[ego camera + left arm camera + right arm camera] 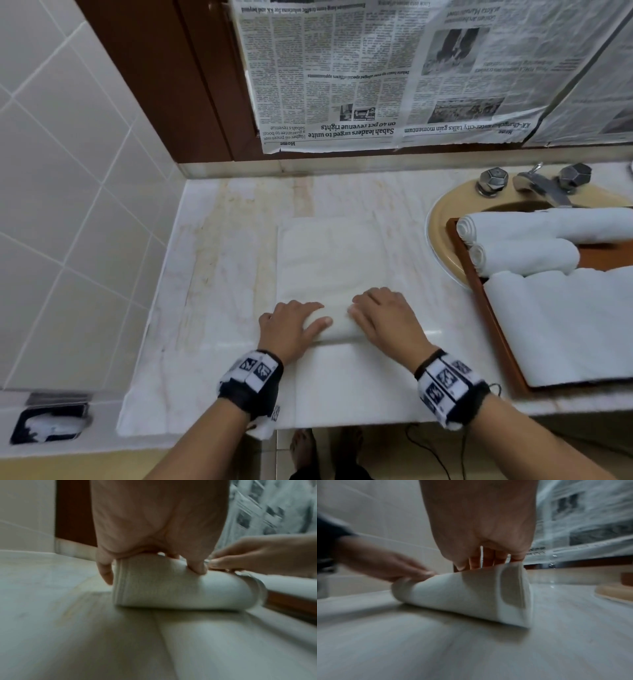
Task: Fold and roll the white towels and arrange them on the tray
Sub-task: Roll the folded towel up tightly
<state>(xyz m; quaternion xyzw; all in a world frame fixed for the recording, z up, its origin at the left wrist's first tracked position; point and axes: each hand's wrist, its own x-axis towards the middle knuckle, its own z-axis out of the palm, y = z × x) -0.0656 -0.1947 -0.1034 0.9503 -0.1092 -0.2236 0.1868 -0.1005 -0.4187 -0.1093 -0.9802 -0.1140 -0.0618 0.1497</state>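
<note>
A folded white towel (329, 253) lies flat on the marble counter, with its near end rolled into a short roll (337, 325). My left hand (291, 325) grips the roll's left part, thumb on the near side and fingers curled over the top. My right hand (380, 315) curls over its right part. The left wrist view shows the roll (180, 591) under my left hand (154, 527), and the right wrist view shows the roll (462, 595) under my right hand (479, 520). A wooden tray (606, 255) at the right holds two rolled towels (548, 226) (527, 257) and a folded towel (575, 325).
The tray sits over a beige sink (442, 219) with a metal faucet (544, 185) behind it. Newspaper (394, 68) covers the wall behind the counter. A tiled wall bounds the counter on the left. A dark holder (51, 421) sits low at the left.
</note>
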